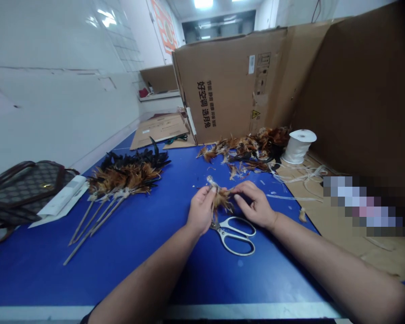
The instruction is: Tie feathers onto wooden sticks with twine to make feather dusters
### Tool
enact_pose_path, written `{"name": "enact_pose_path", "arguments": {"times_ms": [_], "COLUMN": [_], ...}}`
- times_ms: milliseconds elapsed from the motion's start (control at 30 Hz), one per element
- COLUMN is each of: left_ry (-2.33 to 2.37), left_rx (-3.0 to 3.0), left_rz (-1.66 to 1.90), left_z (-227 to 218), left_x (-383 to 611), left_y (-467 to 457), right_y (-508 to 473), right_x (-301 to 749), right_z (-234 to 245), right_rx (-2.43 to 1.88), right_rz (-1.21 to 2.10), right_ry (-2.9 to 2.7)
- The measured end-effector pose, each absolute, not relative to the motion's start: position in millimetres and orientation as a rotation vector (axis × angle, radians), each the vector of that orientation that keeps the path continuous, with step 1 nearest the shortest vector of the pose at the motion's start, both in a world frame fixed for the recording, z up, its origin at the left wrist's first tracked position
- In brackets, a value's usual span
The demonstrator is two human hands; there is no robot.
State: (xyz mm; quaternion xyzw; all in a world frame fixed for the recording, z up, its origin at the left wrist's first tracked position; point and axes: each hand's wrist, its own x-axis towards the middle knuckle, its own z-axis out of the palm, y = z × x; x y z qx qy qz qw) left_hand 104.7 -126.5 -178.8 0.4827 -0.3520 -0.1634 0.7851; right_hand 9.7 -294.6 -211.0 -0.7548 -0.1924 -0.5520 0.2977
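feather bundle (pixel 222 197) pinched by left hand (pixel 200 211) and right hand (pixel 254 204) fingers | scissors (pixel 234 234) just below fingers | finished dusters (pixel 121 184) left, loose feathers (pixel 249 150) beyond: partway

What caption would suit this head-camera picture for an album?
Both hands, left hand and right hand, hold a small feather bundle above white-handled scissors on a blue table.

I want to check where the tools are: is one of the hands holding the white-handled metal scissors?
No, the white-handled metal scissors lie on the blue table while the left hand and right hand both hold a small brown feather bundle.
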Motion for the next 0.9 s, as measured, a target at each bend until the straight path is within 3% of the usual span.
{"name": "enact_pose_path", "arguments": {"times_ms": [233,567,900], "left_ry": [-0.938,-0.919,-0.956], "left_rx": [1.376,1.409,1.459], "left_rz": [-0.166,-0.091,-0.236], "left_z": [-191,-190,-190], "left_x": [93,89,79], "left_y": [-124,-124,-121], "right_y": [-290,-293,-288], "right_x": [6,11,7], "right_z": [-208,-213,-212], "right_rx": [-1.952,-1.938,-1.961], "right_rz": [-1.449,-1.394,-1.365], "right_ry": [-0.471,-0.371,-0.479]}}
